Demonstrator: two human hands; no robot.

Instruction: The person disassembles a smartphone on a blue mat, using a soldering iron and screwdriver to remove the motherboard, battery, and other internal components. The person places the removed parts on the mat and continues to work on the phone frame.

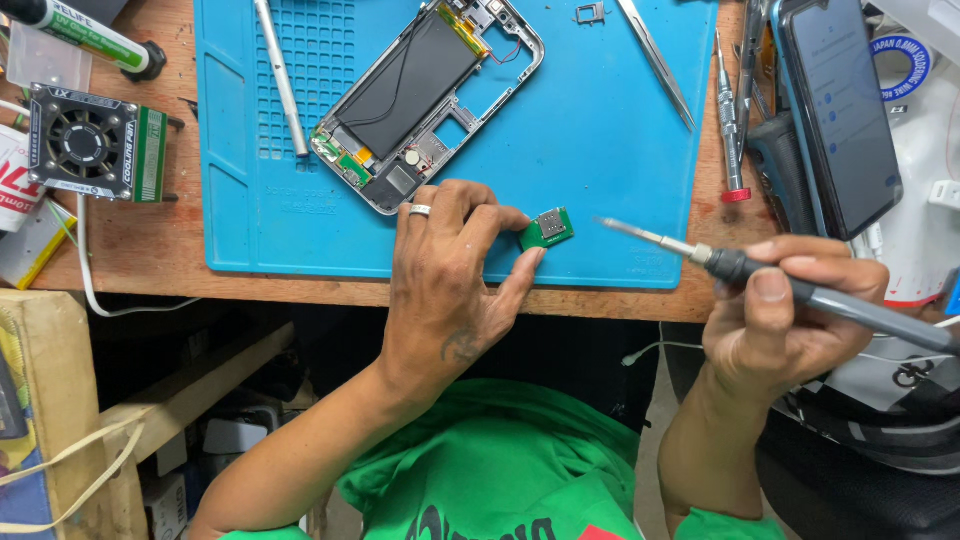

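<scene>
Right hand (775, 320) closed around soldering iron (800, 290), tip being held just right of small green circuit board (546, 229). Board being pinned on blue mat (600, 150) by left hand (450, 270) fingertips; steadier pinning judged advisable.

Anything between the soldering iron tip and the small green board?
Nothing visible. The soldering iron in the right hand points at the small green board, pinned by the left hand; only bare blue mat lies between.

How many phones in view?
2: an opened phone on the blue mat, top centre; an intact phone with its screen on, at the right. Others may be off-frame.
</scene>
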